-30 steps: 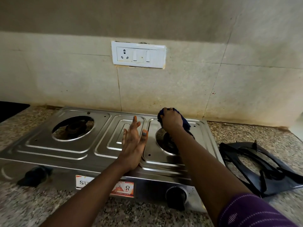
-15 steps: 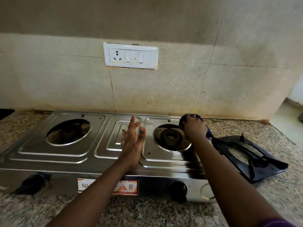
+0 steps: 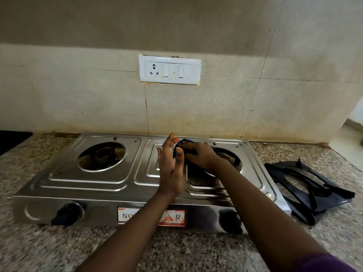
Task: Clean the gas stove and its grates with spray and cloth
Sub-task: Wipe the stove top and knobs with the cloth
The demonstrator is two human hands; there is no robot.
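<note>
**Cloth carried from stove's right rear corner to centre-rear**

Half a second earlier the right hand (image 3: 200,155) worked at the stove's (image 3: 88,179) right rear corner; it now pressed the dark cloth (image 3: 183,143), grip closed on it, beside the right burner's left rim. The left hand (image 3: 170,169) braced mid-stove, fingers straight. Grates (image 3: 306,185) lay on the counter (image 3: 196,250), right of stove, unwiped.

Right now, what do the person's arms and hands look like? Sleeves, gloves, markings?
Both forearms are bare, no gloves, watch or rings visible. The left hand has dark polish on the thumbnail. The right hand shows no markings; a purple sleeve with faint pale lines covers the right upper arm.
</note>
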